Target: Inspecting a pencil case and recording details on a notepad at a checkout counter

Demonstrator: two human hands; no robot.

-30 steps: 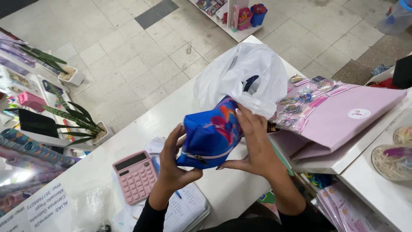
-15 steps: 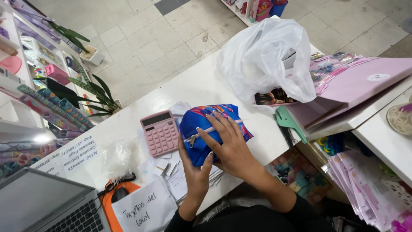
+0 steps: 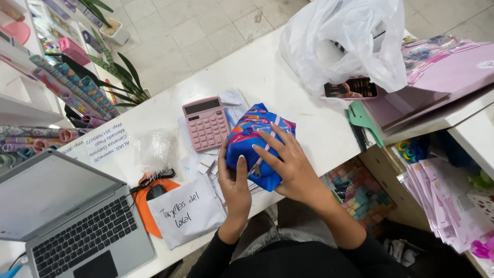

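blue wrapped package [image 3: 257, 146], white envelope [image 3: 188, 212], laptop screen [image 3: 49, 190]

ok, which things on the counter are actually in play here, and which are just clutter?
In play:
blue pouch
left hand
right hand

Lying about:
pink calculator
laptop
white plastic bag
phone
papers
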